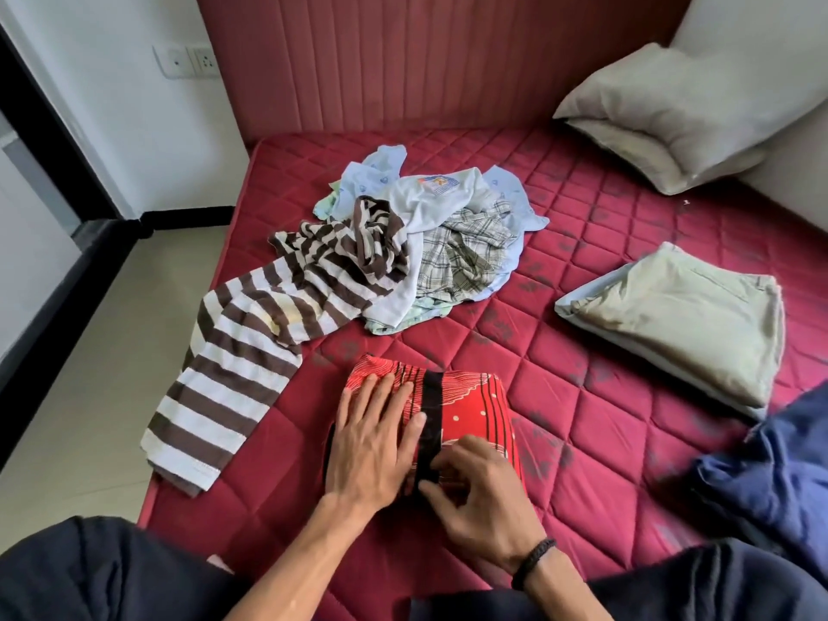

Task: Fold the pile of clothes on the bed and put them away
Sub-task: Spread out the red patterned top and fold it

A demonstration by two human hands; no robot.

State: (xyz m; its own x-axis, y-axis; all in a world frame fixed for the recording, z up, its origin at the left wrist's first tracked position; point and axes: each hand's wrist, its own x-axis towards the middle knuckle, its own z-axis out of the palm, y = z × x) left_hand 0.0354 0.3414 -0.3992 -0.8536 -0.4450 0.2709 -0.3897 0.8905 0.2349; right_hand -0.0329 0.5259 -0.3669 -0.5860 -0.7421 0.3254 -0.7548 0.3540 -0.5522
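A folded red patterned cloth point(475, 405) with a black band lies on the red quilted mattress point(582, 441) in front of me. My left hand point(372, 437) rests flat on its left half, fingers spread. My right hand point(479, 495) pinches the cloth's near edge by the black band. Behind it sits the unfolded pile point(421, 235): a brown-and-white striped shirt point(237, 351) trailing toward the bed's left edge, a plaid shirt point(461, 253) and pale blue garments point(416, 190). A folded beige garment point(685, 324) lies to the right.
A blue cloth point(770, 477) is bunched at the near right. A grey pillow point(690, 114) leans at the far right corner by the padded headboard point(403, 60). The tiled floor point(89, 374) runs along the bed's left edge.
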